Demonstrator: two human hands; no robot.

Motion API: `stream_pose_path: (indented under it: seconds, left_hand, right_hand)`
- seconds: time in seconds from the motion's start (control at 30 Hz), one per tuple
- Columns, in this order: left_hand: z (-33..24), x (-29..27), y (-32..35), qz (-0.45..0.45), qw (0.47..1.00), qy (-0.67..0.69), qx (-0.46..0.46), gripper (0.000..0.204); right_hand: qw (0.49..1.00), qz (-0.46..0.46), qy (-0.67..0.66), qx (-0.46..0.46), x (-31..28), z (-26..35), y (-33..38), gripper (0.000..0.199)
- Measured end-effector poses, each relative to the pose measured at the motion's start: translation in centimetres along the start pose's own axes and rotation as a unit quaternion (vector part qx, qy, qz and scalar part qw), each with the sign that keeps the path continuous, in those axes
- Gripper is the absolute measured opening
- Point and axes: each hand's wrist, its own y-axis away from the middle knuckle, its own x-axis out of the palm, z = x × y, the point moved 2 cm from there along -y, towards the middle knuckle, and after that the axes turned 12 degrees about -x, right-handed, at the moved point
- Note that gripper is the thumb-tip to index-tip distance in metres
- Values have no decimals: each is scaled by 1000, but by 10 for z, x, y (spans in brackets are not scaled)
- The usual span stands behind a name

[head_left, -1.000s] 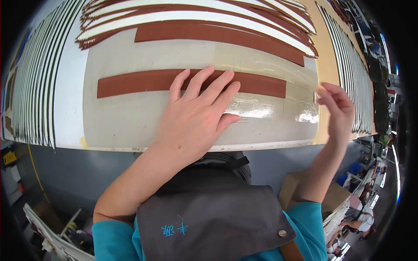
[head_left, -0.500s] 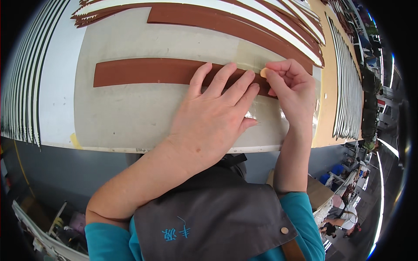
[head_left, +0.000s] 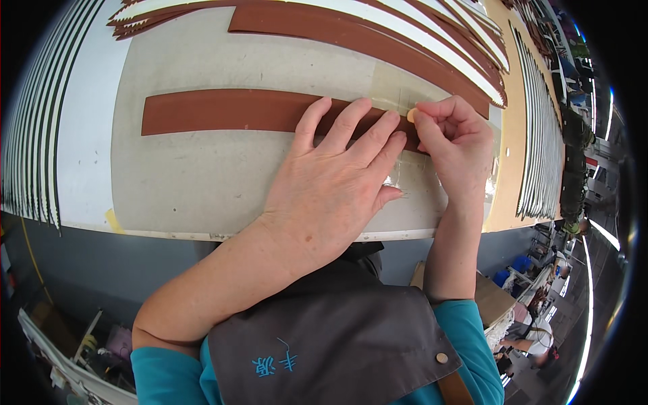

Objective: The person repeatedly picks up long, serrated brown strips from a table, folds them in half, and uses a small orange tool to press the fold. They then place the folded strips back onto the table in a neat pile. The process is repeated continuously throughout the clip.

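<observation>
A long reddish-brown strip (head_left: 216, 111), leather-like, lies flat across the grey work mat (head_left: 189, 175). My left hand (head_left: 331, 175) rests on its right half, fingers spread and palm down, the fingertips reaching the strip's far edge. At the strip's right end, my right hand (head_left: 460, 148) pinches a small, thin tan piece (head_left: 411, 115) with a rounded edge between thumb and index finger. The piece touches or hovers just over the strip; I cannot tell which. The strip's right tip is partly hidden by my right hand.
Beyond the mat lies another brown strip (head_left: 290, 21), beside a pile of brown and white strips with jagged ends (head_left: 466, 74). Rows of thin strips stand at the left (head_left: 40, 135) and right (head_left: 540, 135). The table's front edge (head_left: 169, 235) runs close to my body.
Hardly anything differs. Both hands keep their places on the strip, and the view has shifted very slightly.
</observation>
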Motion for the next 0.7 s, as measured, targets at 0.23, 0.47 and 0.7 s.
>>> stream_pose_path:
  seconds: [0.23, 0.47, 0.7]
  left_hand:
    - [-1, 1, 0, -3, 1000, -6, 0, 54]
    - [-1, 1, 1, -15, 1000, -8, 7, 54]
    - [0, 1, 1, -19, 1000, -13, 11, 55]
  right_hand:
    - [1000, -4, 4, -12, -2, 1, 0, 7]
    - [992, -72, -90, -55, -25, 3, 9, 6]
    - [994, -64, -68, -49, -5, -10, 42, 6]
